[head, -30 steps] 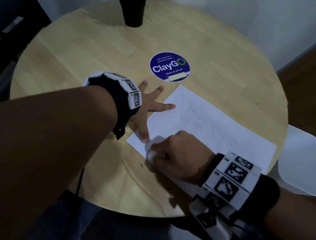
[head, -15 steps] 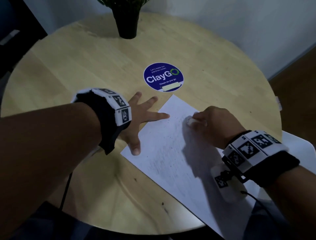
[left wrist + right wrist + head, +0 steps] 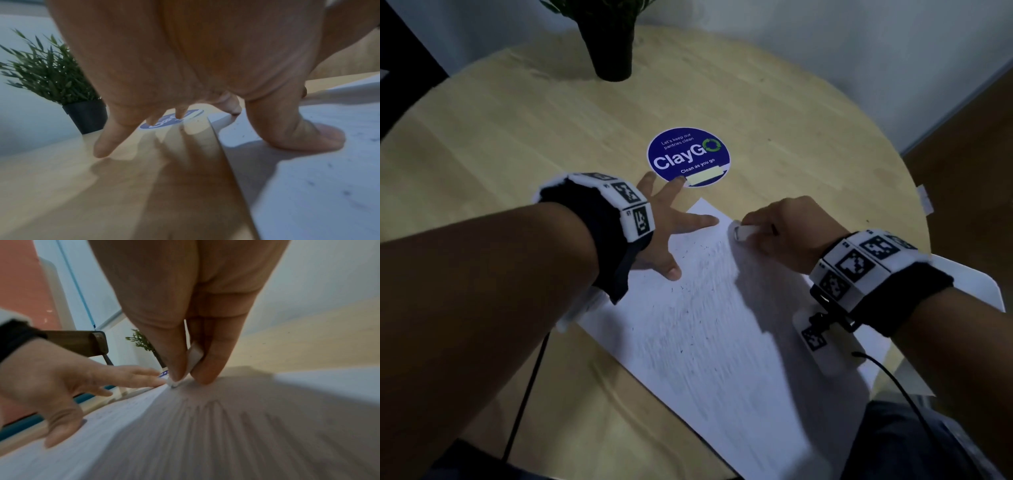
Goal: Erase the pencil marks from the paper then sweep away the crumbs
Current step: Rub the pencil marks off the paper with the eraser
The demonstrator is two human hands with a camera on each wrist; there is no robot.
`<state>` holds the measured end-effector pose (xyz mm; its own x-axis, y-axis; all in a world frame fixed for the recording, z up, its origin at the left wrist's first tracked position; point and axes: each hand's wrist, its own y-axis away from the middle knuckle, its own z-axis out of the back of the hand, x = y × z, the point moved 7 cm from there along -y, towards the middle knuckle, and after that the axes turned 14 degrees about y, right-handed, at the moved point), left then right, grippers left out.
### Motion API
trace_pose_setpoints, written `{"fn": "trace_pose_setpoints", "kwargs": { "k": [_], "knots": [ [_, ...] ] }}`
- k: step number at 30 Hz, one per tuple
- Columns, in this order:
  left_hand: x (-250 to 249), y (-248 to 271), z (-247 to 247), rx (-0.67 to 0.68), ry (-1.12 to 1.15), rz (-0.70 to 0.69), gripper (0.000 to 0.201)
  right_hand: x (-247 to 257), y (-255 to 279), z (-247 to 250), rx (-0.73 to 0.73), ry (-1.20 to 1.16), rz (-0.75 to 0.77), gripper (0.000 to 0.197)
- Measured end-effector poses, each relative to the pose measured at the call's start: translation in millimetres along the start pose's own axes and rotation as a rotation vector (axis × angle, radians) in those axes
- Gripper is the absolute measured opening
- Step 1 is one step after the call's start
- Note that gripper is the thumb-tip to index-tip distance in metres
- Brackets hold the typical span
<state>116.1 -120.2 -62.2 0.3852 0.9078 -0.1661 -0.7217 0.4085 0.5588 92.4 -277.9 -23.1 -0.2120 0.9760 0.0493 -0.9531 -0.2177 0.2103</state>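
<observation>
A white sheet of paper [image 3: 709,329] lies slantwise on the round wooden table [image 3: 517,130], with faint pencil streaks and dark eraser crumbs [image 3: 690,255] scattered over it. My left hand [image 3: 671,226] is spread flat, its thumb and forefinger pressing the sheet's far left edge; the thumb [image 3: 320,138] shows on the paper [image 3: 308,178]. My right hand [image 3: 780,229] pinches a small white eraser [image 3: 743,233] and holds it down on the sheet near its far corner. In the right wrist view the eraser [image 3: 194,356] sits between thumb and fingers, its tip on the paper [image 3: 205,434].
A round blue ClayGo sticker [image 3: 688,156] lies just beyond the sheet. A potted plant in a black pot [image 3: 613,51] stands at the table's far edge. A white chair seat [image 3: 969,284] shows at the right, and a wooden chair [image 3: 82,342] beyond the table.
My right hand with the eraser has travelled from the sheet's near left edge up to its far corner. The left hand has stayed pressed on the paper.
</observation>
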Motion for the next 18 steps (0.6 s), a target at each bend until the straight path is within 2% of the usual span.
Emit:
{"fn": "trace_pose_setpoints", "kwargs": {
  "k": [6, 10, 14, 18],
  "knots": [
    [5, -2, -3, 0.059, 0.111, 0.026, 0.098, -3, -8, -1, 0.041, -0.067, -0.052, 0.02],
    [2, -3, 5, -0.01, 0.039, 0.004, 0.073, -1, -9, 0, 0.074, -0.08, -0.042, 0.021],
    [0, -2, 6, -0.034, -0.011, 0.0, 0.074, 8, -11, -1, 0.096, -0.098, -0.019, 0.021],
    [0, -3, 6, -0.043, 0.014, -0.004, 0.075, 1, -14, 3, 0.046, -0.142, -0.065, 0.021]
  ]
}}
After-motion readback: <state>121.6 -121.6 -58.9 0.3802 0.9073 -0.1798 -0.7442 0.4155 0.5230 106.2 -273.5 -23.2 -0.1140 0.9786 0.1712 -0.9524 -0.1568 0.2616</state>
